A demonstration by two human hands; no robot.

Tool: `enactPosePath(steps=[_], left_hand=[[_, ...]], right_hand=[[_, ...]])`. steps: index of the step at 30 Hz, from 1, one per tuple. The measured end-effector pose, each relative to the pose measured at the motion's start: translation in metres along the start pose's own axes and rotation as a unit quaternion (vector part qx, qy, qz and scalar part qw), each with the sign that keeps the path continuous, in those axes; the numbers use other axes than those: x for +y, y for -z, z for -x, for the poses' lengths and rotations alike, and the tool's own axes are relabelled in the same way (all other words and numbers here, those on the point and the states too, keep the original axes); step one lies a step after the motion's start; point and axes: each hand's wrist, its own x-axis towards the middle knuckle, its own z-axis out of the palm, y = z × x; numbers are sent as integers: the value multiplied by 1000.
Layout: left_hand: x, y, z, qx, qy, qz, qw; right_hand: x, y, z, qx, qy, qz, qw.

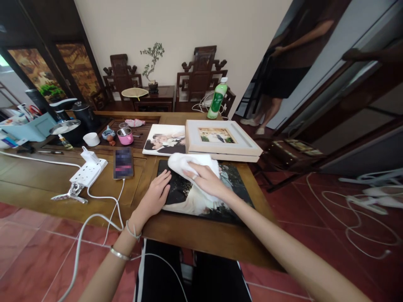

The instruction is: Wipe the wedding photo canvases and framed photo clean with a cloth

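Note:
A dark photo print [234,195] lies flat on the wooden table [195,237] right in front of me. My left hand [155,195] rests open and flat on the print's left edge, with bracelets on the wrist. My right hand [206,180] presses a white cloth [184,161] onto the top of the print, fingers laid over the cloth. Behind the print sit a second photo print [163,140] and a stack of white picture frames [222,140].
A phone [123,162] on a white cable, a white power strip [88,170] and a metal clip [71,193] lie to the left. Tea ware, a pink cup [125,136] and a green bottle [217,100] stand farther back. Another person [283,67] stands in the doorway at right.

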Motion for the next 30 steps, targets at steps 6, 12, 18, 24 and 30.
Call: enactPosePath(steps=[6, 12, 18, 24, 30], left_hand=[[-1, -1, 0, 2, 6, -4, 1000], [1, 1, 0, -5, 13, 2, 1000], [1, 2, -1, -10, 21, 15, 1000], [-2, 2, -3, 9, 16, 26, 999], [-2, 3, -3, -5, 16, 24, 1000]], right_hand=[[-9, -19, -35, -17, 21, -29, 999], [11, 14, 9, -25, -22, -11, 999], [52, 63, 64, -5, -86, 48, 995], [82, 69, 73, 13, -63, 134, 989], [77, 57, 74, -10, 6, 153, 988]])
